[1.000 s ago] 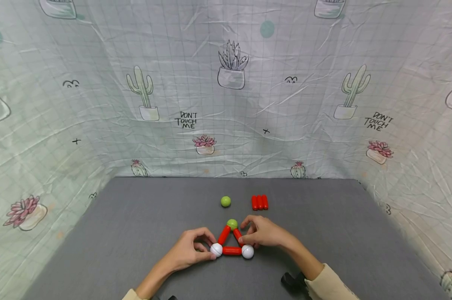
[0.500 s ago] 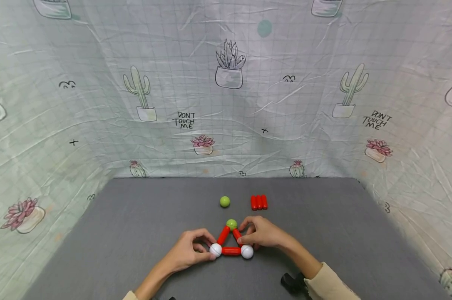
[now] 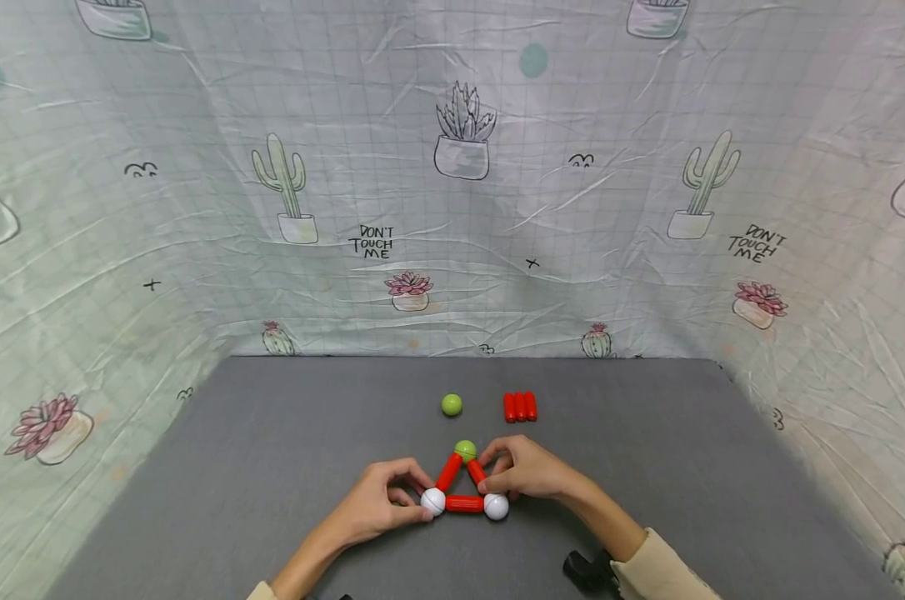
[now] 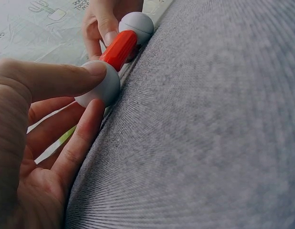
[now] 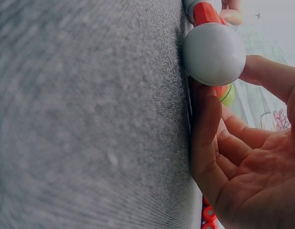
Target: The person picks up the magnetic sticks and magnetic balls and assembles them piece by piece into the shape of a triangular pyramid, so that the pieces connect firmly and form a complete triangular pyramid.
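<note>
From my seat far off, I see a triangle of sticks and balls (image 3: pixel 464 504) on the worktop (image 3: pixel 310 417), with the left hand (image 3: pixel 381 500) at its left ball (image 3: pixel 433 502) and the right hand (image 3: pixel 533 469) at its right side. Behind it sits a loose ball (image 3: pixel 452 405), with three sticks (image 3: pixel 520 407) in a row to the right.

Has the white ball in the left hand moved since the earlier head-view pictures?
No, not visibly in any direction: in that view, the white ball keeps its place against the far edge of the gray table.
</note>
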### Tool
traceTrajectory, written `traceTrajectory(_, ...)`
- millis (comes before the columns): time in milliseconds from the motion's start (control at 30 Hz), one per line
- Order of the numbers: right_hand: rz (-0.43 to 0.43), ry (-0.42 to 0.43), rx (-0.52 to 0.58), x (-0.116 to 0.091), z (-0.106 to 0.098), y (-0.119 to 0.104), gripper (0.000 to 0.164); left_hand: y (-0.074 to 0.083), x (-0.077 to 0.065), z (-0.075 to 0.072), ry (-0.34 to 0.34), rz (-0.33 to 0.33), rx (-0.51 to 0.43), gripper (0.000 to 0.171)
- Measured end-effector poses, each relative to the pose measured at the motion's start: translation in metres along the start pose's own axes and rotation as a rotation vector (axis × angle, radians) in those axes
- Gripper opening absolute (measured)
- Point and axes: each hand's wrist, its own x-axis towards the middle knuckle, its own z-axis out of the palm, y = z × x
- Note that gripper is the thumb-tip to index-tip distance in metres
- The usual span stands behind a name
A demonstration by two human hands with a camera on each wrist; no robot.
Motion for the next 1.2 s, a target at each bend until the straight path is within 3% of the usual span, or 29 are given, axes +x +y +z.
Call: traceTrajectory(1200,-0.045,-0.003,0.027,-0.0012,0.0014,0.0005,0.037,0.0024,0.0016,0.0002,0.004,-0.026,0.046,0.027)
